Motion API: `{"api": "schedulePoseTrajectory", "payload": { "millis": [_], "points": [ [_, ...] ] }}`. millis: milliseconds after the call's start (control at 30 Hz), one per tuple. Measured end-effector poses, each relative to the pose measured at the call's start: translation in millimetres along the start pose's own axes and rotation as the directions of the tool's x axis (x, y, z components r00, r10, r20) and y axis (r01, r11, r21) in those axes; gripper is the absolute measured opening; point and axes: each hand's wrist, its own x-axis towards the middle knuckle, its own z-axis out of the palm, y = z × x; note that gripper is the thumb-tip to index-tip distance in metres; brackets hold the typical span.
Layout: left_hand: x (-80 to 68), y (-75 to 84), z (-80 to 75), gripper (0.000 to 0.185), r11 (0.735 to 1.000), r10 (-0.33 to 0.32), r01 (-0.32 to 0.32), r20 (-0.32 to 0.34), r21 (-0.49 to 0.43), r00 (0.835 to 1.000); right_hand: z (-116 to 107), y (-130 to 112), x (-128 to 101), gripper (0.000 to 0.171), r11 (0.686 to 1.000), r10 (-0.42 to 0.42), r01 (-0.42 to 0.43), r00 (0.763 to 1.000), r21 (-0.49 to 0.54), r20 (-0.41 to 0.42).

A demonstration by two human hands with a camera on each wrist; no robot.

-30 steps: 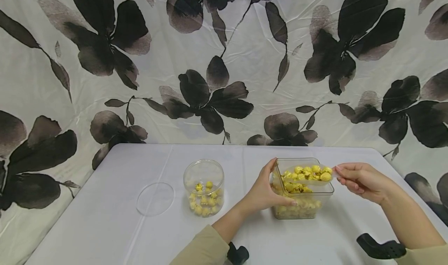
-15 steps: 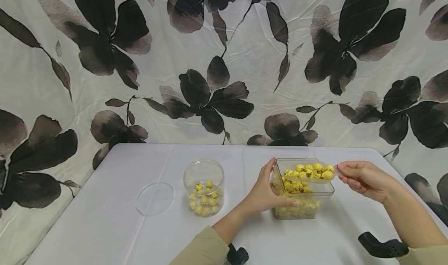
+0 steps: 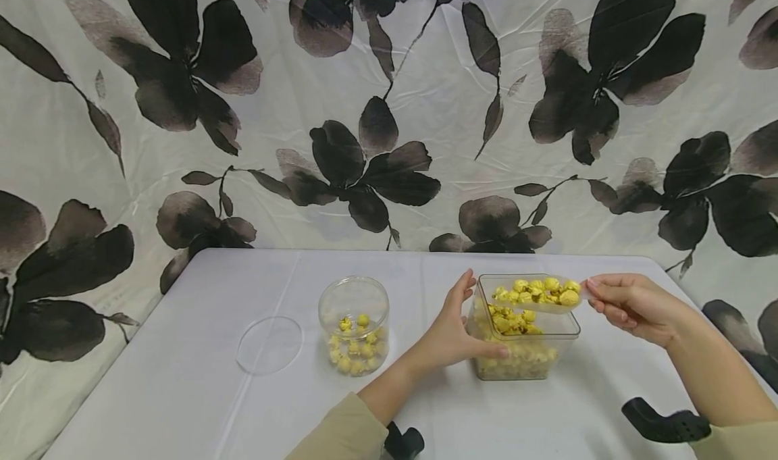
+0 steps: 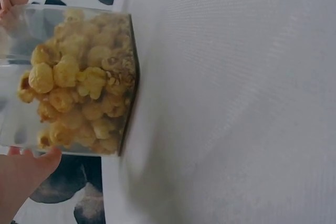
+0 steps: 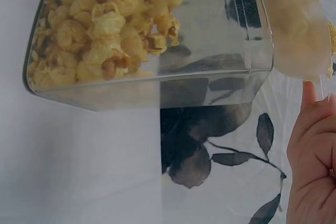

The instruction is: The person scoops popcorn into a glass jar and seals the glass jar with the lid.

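Holding a clear scoop [image 3: 537, 296] heaped with yellow popcorn, the right hand [image 3: 629, 306] pinches its handle just above the square plastic container [image 3: 527, 342] on the right of the table [image 3: 182, 392]. The left hand [image 3: 452, 331] rests against the container's left wall, fingers fairly straight, thumb along the near side. A round jar [image 3: 355, 325] with some popcorn stands left, its lid [image 3: 270, 345] farther left.

Right hand [image 3: 626, 304] holding popcorn scoop [image 3: 537, 294], left hand [image 3: 452, 335] touching tub [image 3: 525, 365]
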Motion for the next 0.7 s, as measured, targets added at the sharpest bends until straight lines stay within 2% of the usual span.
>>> {"api": "schedulePoseTrajectory", "payload": {
  "millis": [167,300,567,700],
  "points": [
    [-2.7,3.7,-5.6,0.114,1.000,0.016,-0.015,0.039,-0.010,0.999,0.8,-3.8,1.5,0.025,1.000,0.014,-0.014,1.000,0.019,0.011],
    [-5.4,8.3,-11.1,0.113,0.999,0.007,-0.006,0.031,-0.035,0.999,2.2,-6.1,3.0,0.025,0.998,0.008,-0.009,1.000,0.055,0.030],
    [-9.2,15.4,-22.6,0.109,0.999,0.028,-0.027,0.020,-0.044,0.999,4.5,-12.6,3.3,0.023,0.998,0.039,-0.037,0.998,0.047,-0.040],
    [-10.7,21.6,-28.6,0.108,0.998,0.033,-0.032,0.017,-0.053,0.999,5.4,-14.8,5.1,0.024,0.998,0.028,-0.027,0.999,0.050,-0.024]
  ]
}}
